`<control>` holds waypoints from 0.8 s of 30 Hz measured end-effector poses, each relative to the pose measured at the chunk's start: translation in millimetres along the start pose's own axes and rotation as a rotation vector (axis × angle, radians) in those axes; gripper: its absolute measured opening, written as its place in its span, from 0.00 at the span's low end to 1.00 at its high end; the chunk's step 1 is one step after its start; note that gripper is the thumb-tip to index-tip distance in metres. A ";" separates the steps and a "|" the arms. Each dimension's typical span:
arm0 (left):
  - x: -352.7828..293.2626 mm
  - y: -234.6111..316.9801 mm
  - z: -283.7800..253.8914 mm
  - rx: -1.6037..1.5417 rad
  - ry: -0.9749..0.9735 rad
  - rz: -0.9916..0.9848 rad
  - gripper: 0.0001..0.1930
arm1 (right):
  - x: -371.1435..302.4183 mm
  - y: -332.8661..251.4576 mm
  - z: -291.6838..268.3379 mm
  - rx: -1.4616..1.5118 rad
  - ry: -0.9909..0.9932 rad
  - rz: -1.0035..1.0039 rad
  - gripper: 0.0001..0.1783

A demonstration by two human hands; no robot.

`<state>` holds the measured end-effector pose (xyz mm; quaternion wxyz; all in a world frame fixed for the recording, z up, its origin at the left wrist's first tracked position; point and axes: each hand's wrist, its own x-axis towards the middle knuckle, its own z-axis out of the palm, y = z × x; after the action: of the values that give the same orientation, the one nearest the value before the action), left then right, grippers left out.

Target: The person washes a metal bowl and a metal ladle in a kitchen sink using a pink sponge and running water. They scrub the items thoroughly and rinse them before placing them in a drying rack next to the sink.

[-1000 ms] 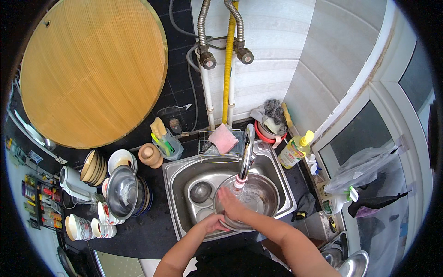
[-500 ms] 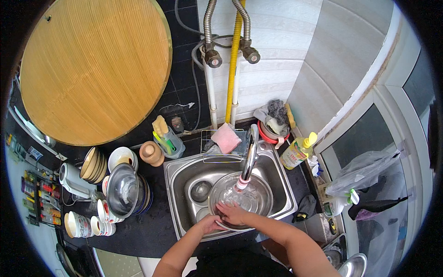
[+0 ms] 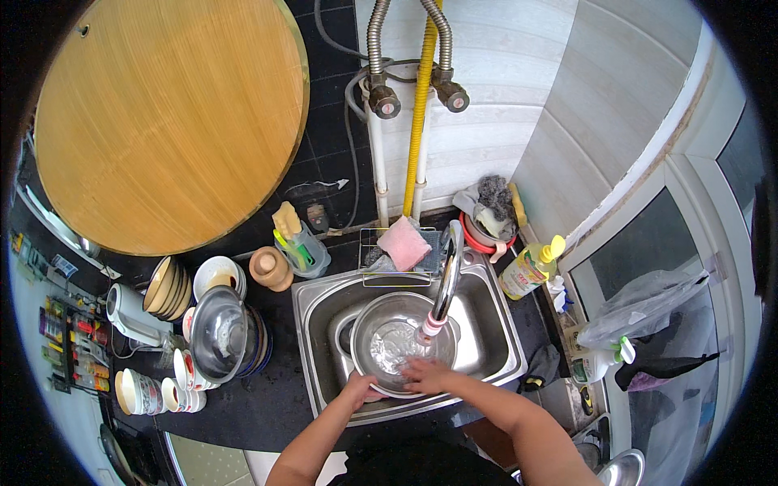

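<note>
A round stainless-steel basin [image 3: 374,326] stands in the metal sink [image 3: 491,322], with clear water in its bottom. The faucet [image 3: 445,289] hangs over the basin's right part, its pinkish-white nozzle above the water. My left hand [image 3: 359,390] grips the near left rim, thumb on top and the other fingers partly hidden below. Across the near side of the basin reaches my right hand [image 3: 427,376], its fingers apart and stretched over the inside wall toward the water. Nothing shows in that hand.
A wire rack with a pink cloth [image 3: 404,243] sits behind the sink. Right of it are a red bowl of rags [image 3: 489,231] and a yellow soap bottle [image 3: 531,269]. Stacked bowls [image 3: 168,290], a metal bowl [image 3: 220,334] and a wooden pot [image 3: 271,268] crowd the left counter.
The basin has shifted left in the sink, now covering more of the drain. Both hands stay at its near side, my right hand sitting slightly farther right.
</note>
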<state>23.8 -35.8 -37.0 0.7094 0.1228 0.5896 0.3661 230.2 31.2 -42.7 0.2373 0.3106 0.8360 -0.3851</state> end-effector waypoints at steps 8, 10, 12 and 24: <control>4.3 17.0 -2.8 0.240 -0.054 -0.043 0.29 | -28.9 53.4 -25.2 -0.016 0.898 0.310 0.36; 3.3 22.1 -12.8 0.277 -0.052 -0.073 0.26 | -30.6 50.4 -27.8 0.335 0.802 0.424 0.33; 18.0 17.9 -35.4 0.370 -0.055 -0.091 0.26 | -26.8 52.3 -25.6 0.306 0.853 0.350 0.27; 47.8 31.9 -25.6 0.839 0.358 0.556 0.12 | -21.2 74.7 -15.6 0.505 0.824 0.447 0.21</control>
<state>-10.1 11.7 -60.4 0.3641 0.4831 0.7422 0.2884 294.9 74.5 -57.1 -0.1166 0.6541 0.6547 -0.3606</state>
